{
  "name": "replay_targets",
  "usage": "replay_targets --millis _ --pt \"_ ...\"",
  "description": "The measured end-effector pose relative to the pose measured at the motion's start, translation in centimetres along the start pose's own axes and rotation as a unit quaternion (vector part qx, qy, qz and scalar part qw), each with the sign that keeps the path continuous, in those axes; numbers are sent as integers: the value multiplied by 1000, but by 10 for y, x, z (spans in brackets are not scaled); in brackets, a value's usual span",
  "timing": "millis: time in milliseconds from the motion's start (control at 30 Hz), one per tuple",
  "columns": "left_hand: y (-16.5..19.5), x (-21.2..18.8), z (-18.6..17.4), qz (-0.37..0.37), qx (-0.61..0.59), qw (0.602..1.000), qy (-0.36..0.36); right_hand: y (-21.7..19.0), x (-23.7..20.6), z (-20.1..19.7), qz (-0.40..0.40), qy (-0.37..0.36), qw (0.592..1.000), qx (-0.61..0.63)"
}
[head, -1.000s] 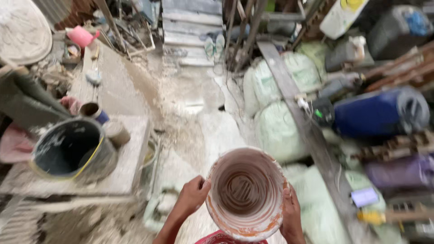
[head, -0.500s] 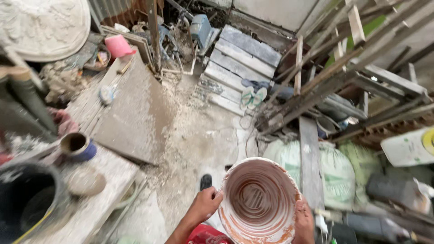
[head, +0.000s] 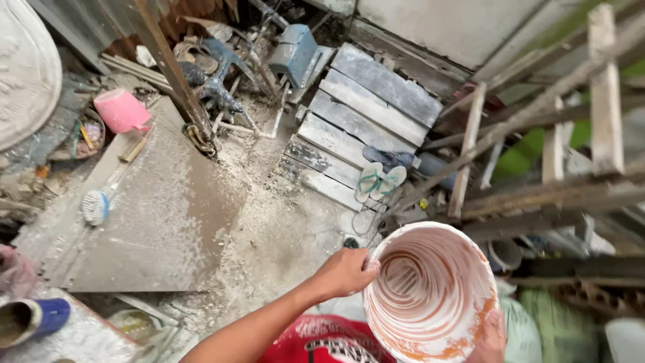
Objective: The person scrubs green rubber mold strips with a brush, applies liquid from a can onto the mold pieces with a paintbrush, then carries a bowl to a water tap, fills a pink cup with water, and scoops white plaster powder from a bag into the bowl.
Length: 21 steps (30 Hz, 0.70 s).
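Observation:
I hold a white plastic bucket [head: 430, 289] in front of me, its inside smeared with brown-orange swirls. My left hand [head: 346, 271] grips the bucket's left rim. My right hand [head: 490, 339] holds the lower right side of the bucket, and only its fingers show at the frame's bottom edge. The bucket's mouth faces up toward the camera. A red cloth [head: 322, 339] shows below my left forearm.
A dusty grey slab [head: 161, 215] with a scrub brush [head: 94, 206] lies to the left. Grey wooden planks [head: 363, 121] carry a pair of sandals [head: 379, 181]. A pink jug [head: 121, 111], rough timber poles [head: 537, 154] and green sacks [head: 551, 323] surround the dusty floor.
The view has swung up and to the right, from the grey tub and sacks to the planks and poles. The bucket stays in both hands, now lower right in the frame.

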<state>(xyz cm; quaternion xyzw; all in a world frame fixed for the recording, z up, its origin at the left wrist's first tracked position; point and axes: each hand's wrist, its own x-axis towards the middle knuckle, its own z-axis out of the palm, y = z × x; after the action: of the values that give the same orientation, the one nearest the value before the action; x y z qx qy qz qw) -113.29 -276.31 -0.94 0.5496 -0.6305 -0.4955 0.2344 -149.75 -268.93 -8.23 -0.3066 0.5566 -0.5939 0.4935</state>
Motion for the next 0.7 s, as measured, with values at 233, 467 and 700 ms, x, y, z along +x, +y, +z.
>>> replay_targets --millis 233,467,700 --pt "-40 146 -33 -128 -66 969 200 -21 245 126 9 -110 991 -71" --pt "-102 238 -94 -205 -206 894 342 -51 441 337 59 -328 926 -176" --pt "-169 348 -176 -291 -239 789 486 -29 534 543 70 -446 869 -203"
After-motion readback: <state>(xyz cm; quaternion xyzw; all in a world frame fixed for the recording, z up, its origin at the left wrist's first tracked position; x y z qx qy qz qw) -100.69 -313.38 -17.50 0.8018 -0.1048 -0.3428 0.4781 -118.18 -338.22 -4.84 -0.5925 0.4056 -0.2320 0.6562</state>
